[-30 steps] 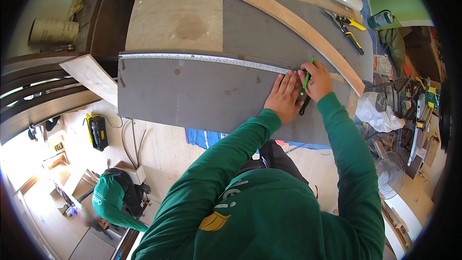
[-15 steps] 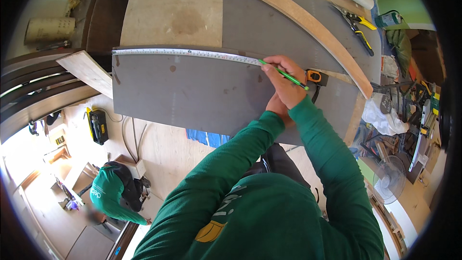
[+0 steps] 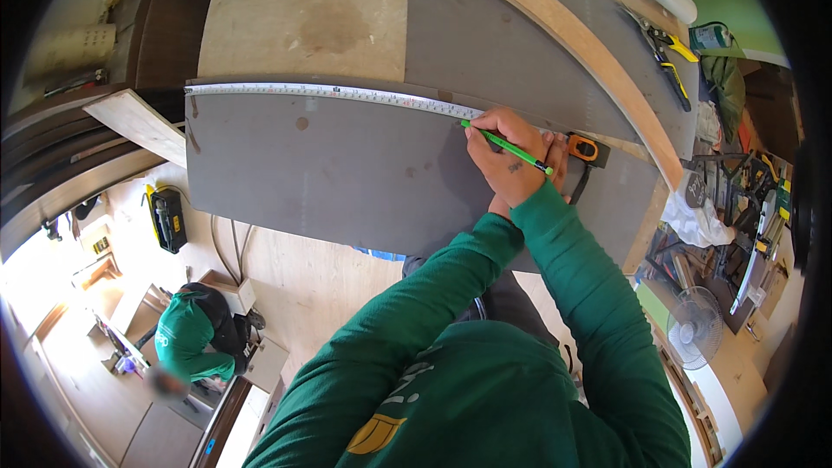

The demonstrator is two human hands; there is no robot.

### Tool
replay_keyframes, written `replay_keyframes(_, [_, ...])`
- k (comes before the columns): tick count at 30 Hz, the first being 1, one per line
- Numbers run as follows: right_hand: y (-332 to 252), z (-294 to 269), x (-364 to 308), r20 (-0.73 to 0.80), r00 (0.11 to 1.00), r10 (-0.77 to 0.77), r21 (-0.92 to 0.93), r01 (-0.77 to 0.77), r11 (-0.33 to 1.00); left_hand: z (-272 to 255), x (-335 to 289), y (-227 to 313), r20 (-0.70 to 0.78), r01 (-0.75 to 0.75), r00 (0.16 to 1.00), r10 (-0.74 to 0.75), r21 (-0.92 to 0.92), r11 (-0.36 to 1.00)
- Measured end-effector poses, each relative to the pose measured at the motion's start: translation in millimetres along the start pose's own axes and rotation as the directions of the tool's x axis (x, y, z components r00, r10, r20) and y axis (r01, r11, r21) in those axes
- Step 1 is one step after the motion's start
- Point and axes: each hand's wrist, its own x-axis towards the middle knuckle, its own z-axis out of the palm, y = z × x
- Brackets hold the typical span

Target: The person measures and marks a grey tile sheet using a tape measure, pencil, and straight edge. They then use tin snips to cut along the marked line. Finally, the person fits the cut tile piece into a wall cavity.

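Gripping a green pencil [image 3: 507, 147], the right hand [image 3: 507, 156] is closed just right of frame centre, the tip set at the tape measure [image 3: 347, 95]. The left hand [image 3: 555, 160] lies mostly hidden behind it, so whether it presses flat cannot be told. The tape's orange case [image 3: 585, 149] sits just right of the hands. A clean mark is best made with the tape kept taut and the tip tight against its edge. The grey panel [image 3: 329, 173] on the bench [image 3: 295, 17] looks flat, matt and faintly spotted.
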Motion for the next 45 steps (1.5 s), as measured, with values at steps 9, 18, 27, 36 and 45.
replay_keyframes(9, [2.5, 3.5, 1.4, -0.013, 0.997, -0.074, -0.078, 0.073, 0.994, -6.4, 0.0, -1.8, 0.025, -0.043, 0.999, 0.040, 0.127, 0.991])
replay_keyframes(18, [0.3, 2.9, 2.4, 0.008, 0.996, -0.086, -0.118, 0.086, 0.989, -6.4, 1.8, 0.8, 0.032, 0.004, 0.999, -0.003, -0.018, 1.000])
replay_keyframes(27, [-0.1, 3.5, 3.3, 0.012, 0.995, -0.102, -0.123, 0.103, 0.987, -4.4, 1.7, 0.9, 0.043, -0.019, 0.999, 0.019, -0.016, 1.000])
replay_keyframes(36, [1.4, 4.1, 3.7, 0.014, 0.993, -0.115, -0.144, 0.115, 0.983, -2.7, 1.0, -1.1, 0.014, -0.023, 1.000, 0.024, -0.075, 0.997])
replay_keyframes(45, [0.8, 4.8, 4.5, 0.007, 0.992, -0.126, -0.158, 0.126, 0.979, -4.1, 1.6, -0.9, 0.034, -0.027, 0.999, 0.029, -0.063, 0.998])
